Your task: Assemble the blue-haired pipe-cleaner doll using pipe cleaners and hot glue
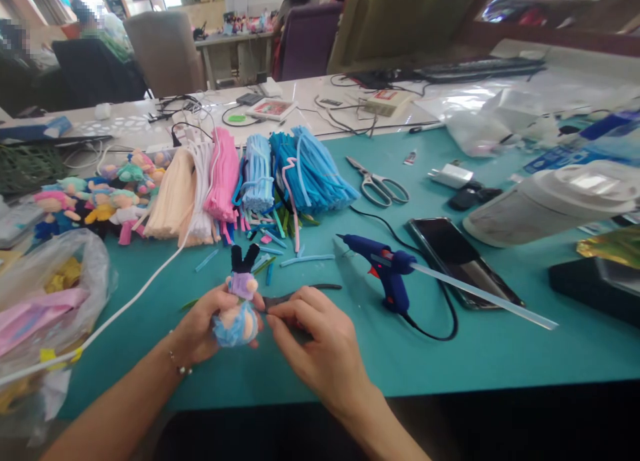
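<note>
Holding doll [243, 286], left hand [204, 321] part-hidden — right hand [323, 344], grasp unclear

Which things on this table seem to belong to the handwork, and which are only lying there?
Probably belonging:
- small doll, in left hand
- fuzzy stem bundles
- glue gun
- scissors

Probably just lying about:
- phone
- white tumbler
- charger

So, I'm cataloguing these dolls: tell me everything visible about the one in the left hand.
The doll looks fuzzy, like chenille: light-blue hair, pale head, lilac top with a pale nub at its side, black legs spread in a V. The left hand holds it above the teal mat, head toward the wearer, legs away. Facial detail is blurred.
</note>
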`<state>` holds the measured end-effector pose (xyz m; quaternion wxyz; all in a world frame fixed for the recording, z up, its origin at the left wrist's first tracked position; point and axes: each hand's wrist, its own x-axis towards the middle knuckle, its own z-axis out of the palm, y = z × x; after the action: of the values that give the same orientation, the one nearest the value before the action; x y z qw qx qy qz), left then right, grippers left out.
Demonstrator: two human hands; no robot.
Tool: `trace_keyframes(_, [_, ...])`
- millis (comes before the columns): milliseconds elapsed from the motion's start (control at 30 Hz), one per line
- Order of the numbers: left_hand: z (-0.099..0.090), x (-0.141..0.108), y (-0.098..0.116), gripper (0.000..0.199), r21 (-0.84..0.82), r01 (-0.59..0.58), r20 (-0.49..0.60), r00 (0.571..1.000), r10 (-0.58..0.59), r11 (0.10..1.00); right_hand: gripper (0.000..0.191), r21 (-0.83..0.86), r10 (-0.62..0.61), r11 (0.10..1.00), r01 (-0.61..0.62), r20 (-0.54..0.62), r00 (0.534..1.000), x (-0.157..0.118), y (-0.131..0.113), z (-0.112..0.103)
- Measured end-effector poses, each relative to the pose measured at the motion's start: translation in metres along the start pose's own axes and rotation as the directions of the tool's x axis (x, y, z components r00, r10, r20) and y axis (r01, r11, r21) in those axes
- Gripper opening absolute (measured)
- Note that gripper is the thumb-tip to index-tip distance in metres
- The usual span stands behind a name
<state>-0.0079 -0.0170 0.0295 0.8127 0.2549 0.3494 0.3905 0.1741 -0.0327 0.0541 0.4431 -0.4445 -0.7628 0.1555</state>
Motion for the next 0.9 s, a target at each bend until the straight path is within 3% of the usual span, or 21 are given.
trace_keyframes(167, [-0.008,-0.001,0.001,0.022,-0.074,0.072,0.131,0.989,-0.062,0.995,0.018,0.015,-0.031,0.999,0.031,-0.006,1.000,0.005,-0.006,0.003])
trace_keyframes(267, [-0.014,-0.002,-0.001,0.024,-0.095,0.113,0.155,0.983,-0.098,0.989,0.018,-0.034,-0.091,0.995,0.090,-0.016,0.996,0.008,-0.009,0.005])
trace_keyframes(467, [-0.012,-0.004,-0.004,0.024,-0.007,0.079,0.102,0.992,-0.078,0.997,0.026,-0.194,-0.170,0.966,0.172,0.031,0.985,0.011,-0.011,0.009])
trace_keyframes(700, [-0.001,-0.005,-0.003,0.024,0.023,0.047,-0.004,0.999,-0.047,0.999,0.029,-0.277,-0.215,0.935,0.223,0.061,0.975,0.016,-0.009,0.006])
trace_keyframes(900, [0.000,-0.004,-0.005,0.023,0.025,0.036,-0.024,0.999,-0.036,0.999,0.033,-0.332,-0.237,0.911,0.245,0.065,0.969,0.016,-0.009,0.004])
